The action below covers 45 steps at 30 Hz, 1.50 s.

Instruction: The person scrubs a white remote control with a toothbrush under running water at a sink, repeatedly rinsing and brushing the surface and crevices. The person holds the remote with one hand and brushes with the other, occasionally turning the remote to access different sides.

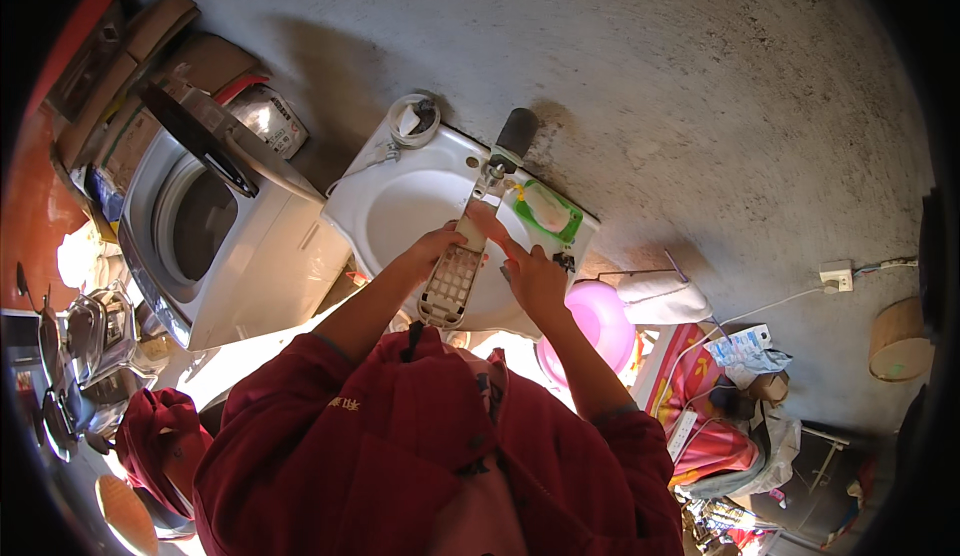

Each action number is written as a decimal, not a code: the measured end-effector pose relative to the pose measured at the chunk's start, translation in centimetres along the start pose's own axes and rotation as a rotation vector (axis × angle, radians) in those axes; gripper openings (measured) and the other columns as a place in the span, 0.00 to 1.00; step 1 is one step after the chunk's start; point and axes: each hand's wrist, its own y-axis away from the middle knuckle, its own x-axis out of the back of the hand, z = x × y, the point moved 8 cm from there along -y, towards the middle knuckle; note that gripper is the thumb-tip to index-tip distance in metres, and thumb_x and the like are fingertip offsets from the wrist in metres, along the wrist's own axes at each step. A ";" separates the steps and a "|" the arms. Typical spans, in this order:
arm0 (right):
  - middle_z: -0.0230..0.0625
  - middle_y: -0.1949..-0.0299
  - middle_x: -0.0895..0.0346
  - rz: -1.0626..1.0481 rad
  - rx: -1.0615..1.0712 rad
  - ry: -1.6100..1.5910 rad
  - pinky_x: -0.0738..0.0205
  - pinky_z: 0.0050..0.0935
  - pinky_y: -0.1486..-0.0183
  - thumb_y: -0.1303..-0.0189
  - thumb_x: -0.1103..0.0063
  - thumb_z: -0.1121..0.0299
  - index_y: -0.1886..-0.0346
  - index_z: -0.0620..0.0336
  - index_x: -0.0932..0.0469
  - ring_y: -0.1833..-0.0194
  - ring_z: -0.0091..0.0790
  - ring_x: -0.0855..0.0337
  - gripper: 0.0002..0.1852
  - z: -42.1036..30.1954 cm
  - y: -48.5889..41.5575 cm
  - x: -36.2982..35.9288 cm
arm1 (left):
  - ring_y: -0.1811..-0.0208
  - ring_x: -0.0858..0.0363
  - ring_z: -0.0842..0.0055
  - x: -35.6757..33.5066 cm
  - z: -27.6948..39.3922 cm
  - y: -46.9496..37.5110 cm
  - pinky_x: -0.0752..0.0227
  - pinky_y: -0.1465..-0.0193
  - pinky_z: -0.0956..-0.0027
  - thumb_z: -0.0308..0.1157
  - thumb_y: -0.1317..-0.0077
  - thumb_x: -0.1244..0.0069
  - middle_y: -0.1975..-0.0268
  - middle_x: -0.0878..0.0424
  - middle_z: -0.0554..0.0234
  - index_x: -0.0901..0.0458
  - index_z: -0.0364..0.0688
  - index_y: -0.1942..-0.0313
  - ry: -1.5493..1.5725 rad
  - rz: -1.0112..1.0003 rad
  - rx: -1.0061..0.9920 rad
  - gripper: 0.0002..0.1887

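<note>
Over a white ceramic washbasin (386, 211), my left hand (439, 245) grips a long beige plastic part with a grid-like lower half (452, 278), held lengthwise under the metal faucet (491, 177). My right hand (536, 275) is closed on the handle of a reddish brush (487, 222), whose head lies against the upper end of the plastic part. Its bristles cannot be made out. A green soap dish (559, 224) with a pale bar in it stands on the basin's right rim. At the back left corner sits a round white container (414, 122).
Left of the basin stands a white washing machine (262, 256) with its lid raised, cardboard boxes (206, 61) behind it. A pink plastic basin (596, 327) is at the lower right, beside a hanging white cloth (664, 299). A cable runs to a wall socket (836, 276).
</note>
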 end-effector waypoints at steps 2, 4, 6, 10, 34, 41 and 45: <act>0.41 0.69 0.25 -0.066 0.047 0.000 0.25 0.44 0.71 0.38 0.41 0.60 0.40 0.33 0.26 0.71 0.46 0.18 0.22 -0.3 0.5 -0.5 | 0.50 0.17 0.56 0.6 -0.9 0.0 0.20 0.49 0.56 0.24 0.34 0.62 0.49 0.22 0.47 0.37 0.40 0.39 -0.005 0.041 0.004 0.22; 0.41 0.69 0.24 -0.138 0.125 0.006 0.25 0.44 0.71 0.38 0.42 0.60 0.39 0.32 0.27 0.72 0.46 0.18 0.22 -1.3 1.2 -0.5 | 0.49 0.17 0.55 2.3 -1.0 -0.9 0.19 0.49 0.55 0.24 0.34 0.62 0.49 0.22 0.47 0.36 0.40 0.40 0.014 -0.074 -0.025 0.21; 0.41 0.69 0.25 -0.030 0.081 0.004 0.24 0.45 0.73 0.37 0.42 0.60 0.42 0.34 0.27 0.73 0.47 0.18 0.19 -0.6 0.7 -0.7 | 0.50 0.17 0.55 2.6 -1.4 -1.3 0.19 0.50 0.54 0.24 0.34 0.62 0.49 0.21 0.47 0.36 0.41 0.40 0.036 -0.103 -0.001 0.21; 0.43 0.70 0.25 0.046 -0.051 0.048 0.24 0.46 0.74 0.36 0.44 0.57 0.44 0.36 0.26 0.75 0.49 0.18 0.16 1.0 -0.9 -2.7 | 0.54 0.16 0.57 0.8 -1.7 -1.0 0.18 0.52 0.54 0.23 0.35 0.62 0.50 0.21 0.48 0.36 0.42 0.41 0.006 0.021 0.066 0.21; 0.53 0.70 0.18 -0.095 -0.172 -0.194 0.23 0.56 0.62 0.28 0.59 0.53 0.36 0.39 0.36 0.66 0.61 0.17 0.19 -1.0 -2.0 -4.2 | 0.55 0.18 0.61 1.4 0.4 -1.2 0.17 0.56 0.58 0.19 0.38 0.59 0.50 0.27 0.48 0.41 0.38 0.43 -0.120 0.294 -0.280 0.22; 0.56 0.68 0.18 -0.163 -0.187 -0.233 0.25 0.60 0.61 0.27 0.65 0.53 0.38 0.42 0.35 0.65 0.63 0.17 0.18 -0.5 -1.7 -3.5 | 0.53 0.19 0.62 1.5 -1.6 -2.0 0.20 0.52 0.60 0.19 0.40 0.57 0.51 0.26 0.48 0.40 0.37 0.43 -0.172 0.324 -0.241 0.23; 0.58 0.69 0.19 -0.227 -0.206 -0.191 0.25 0.60 0.61 0.27 0.64 0.52 0.41 0.44 0.34 0.65 0.64 0.17 0.17 -1.4 -1.0 -3.3 | 0.52 0.20 0.62 2.1 -1.0 -1.3 0.20 0.51 0.59 0.19 0.40 0.55 0.51 0.26 0.48 0.40 0.37 0.42 -0.134 0.378 -0.280 0.25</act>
